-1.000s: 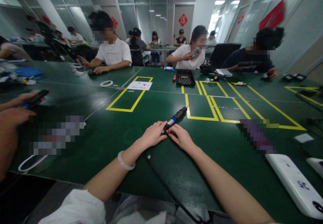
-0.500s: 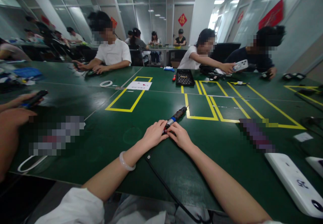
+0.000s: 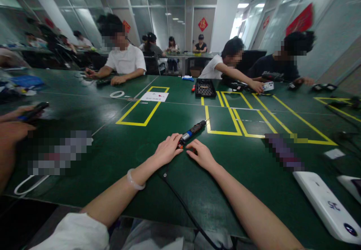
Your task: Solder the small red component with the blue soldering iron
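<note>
An electric screwdriver (image 3: 193,132) with bare inner parts showing lies slanted on the green table, its thin bit pointing away to the right. My left hand (image 3: 168,149) is closed around its rear end, where a bit of orange-red shows beneath the fingers. The palm covers the rest of that end. Just to the right, my right hand (image 3: 202,155) hovers close to the tool without gripping it, fingers curved and thumb apart. A black cable (image 3: 180,201) with a small ring near its top runs from below my left hand to the table's front edge.
Yellow tape (image 3: 225,133) outlines areas on the green table (image 3: 135,212). A black tray (image 3: 205,88) with small parts stands further back, near a white paper (image 3: 156,96). A large white phone-shaped object (image 3: 324,205) lies at right. Co-workers sit opposite; another person's hand (image 3: 17,133) is at left.
My right hand has come off the screwdriver and moved slightly right, opening a gap. My left hand stays on the rear end, shifted a little left. The view has turned slightly.
</note>
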`<state>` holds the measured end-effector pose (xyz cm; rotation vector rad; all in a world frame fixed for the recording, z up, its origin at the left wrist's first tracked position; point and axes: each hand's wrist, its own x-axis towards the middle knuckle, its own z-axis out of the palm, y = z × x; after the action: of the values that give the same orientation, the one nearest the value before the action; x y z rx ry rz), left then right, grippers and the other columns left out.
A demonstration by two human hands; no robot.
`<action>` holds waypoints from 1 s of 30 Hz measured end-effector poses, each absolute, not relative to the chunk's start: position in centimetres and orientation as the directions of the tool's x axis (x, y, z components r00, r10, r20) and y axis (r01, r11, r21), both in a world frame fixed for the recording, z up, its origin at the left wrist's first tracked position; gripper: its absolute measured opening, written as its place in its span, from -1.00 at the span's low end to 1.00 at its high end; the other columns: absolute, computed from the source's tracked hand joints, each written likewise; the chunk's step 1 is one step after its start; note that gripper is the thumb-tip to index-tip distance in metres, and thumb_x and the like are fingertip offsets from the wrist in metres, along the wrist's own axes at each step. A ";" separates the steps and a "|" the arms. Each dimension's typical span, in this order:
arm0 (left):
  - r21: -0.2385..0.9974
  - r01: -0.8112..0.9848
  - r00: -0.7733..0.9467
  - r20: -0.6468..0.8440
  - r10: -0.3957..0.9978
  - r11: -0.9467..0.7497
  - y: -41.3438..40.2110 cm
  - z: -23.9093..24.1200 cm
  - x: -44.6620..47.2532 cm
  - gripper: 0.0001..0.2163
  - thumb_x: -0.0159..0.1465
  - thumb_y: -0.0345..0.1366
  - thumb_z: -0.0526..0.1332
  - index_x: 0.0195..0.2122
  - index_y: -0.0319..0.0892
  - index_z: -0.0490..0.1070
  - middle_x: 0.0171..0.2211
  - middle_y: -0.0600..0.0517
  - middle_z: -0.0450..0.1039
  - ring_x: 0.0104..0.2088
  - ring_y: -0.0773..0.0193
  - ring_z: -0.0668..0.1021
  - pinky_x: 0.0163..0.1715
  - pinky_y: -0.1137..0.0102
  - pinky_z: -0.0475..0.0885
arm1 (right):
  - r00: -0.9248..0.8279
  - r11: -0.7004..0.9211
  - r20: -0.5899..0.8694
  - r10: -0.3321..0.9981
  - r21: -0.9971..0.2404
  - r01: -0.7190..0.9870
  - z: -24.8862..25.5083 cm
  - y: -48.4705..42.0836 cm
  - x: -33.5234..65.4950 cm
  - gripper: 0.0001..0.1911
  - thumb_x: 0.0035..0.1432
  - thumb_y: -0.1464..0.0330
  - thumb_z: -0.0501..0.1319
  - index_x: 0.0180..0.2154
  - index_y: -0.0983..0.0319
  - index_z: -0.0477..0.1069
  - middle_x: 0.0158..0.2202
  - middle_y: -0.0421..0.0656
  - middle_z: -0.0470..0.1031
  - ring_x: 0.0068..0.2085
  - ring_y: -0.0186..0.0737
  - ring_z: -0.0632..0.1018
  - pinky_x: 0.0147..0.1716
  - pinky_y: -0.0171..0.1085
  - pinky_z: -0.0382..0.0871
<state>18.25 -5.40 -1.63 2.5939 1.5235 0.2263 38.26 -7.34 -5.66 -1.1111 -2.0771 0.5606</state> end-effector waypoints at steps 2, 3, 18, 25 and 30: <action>0.158 0.873 0.457 0.060 0.887 -0.461 -5.1 -1.7 17.2 -0.48 0.27 -0.14 0.13 0.24 -0.02 0.05 0.20 -0.06 0.17 0.03 0.08 0.40 -0.10 0.26 0.39 | -0.389 0.532 0.366 0.845 -0.647 0.547 -5.7 -7.3 38.4 -0.89 0.20 0.40 0.18 -0.21 0.20 0.41 -0.26 -0.18 0.37 -0.35 -0.31 0.43 -0.31 -0.33 0.30; 0.150 0.882 0.443 0.058 0.895 -0.446 -4.9 -1.8 16.5 -0.48 0.27 -0.13 0.13 0.24 -0.02 0.05 0.20 -0.06 0.16 0.03 0.07 0.40 -0.10 0.26 0.39 | -0.392 0.531 0.362 0.846 -0.646 0.549 -5.6 -7.3 38.4 -0.90 0.20 0.40 0.18 -0.21 0.20 0.41 -0.27 -0.19 0.36 -0.35 -0.32 0.43 -0.30 -0.34 0.30; 0.093 0.996 0.007 -0.028 1.000 -0.004 0.7 -2.4 0.7 -0.43 0.27 0.03 0.00 0.25 -0.11 0.09 0.21 -0.17 0.14 0.09 -0.06 0.37 -0.03 0.16 0.35 | -0.415 0.526 0.330 0.848 -0.630 0.572 -5.4 -7.4 38.3 -0.93 0.23 0.41 0.16 -0.26 0.20 0.42 -0.30 -0.21 0.36 -0.34 -0.34 0.43 -0.31 -0.36 0.25; 0.054 0.993 -0.104 0.074 0.992 0.100 0.9 -2.7 -2.2 -0.43 0.27 0.05 0.01 0.24 -0.13 0.15 0.22 -0.20 0.16 0.07 -0.16 0.37 -0.05 0.09 0.34 | -0.421 0.520 0.317 0.850 -0.631 0.575 -5.3 -7.4 38.3 -0.92 0.23 0.41 0.16 -0.27 0.20 0.43 -0.30 -0.20 0.37 -0.32 -0.33 0.43 -0.30 -0.35 0.25; -0.019 0.994 -0.096 0.254 0.963 0.104 -0.8 -1.8 -0.3 -0.54 0.27 -0.03 0.05 0.10 -0.18 0.29 0.08 -0.24 0.29 -0.01 -0.12 0.41 -0.16 0.16 0.37 | -0.423 0.520 0.314 0.850 -0.627 0.580 -5.3 -7.4 38.2 -0.93 0.23 0.41 0.16 -0.27 0.20 0.42 -0.30 -0.20 0.37 -0.30 -0.32 0.43 -0.29 -0.35 0.25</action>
<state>-0.27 -0.77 -1.80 2.2346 2.4745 0.2641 38.24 -7.41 -5.34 -1.1586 -2.1518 0.5759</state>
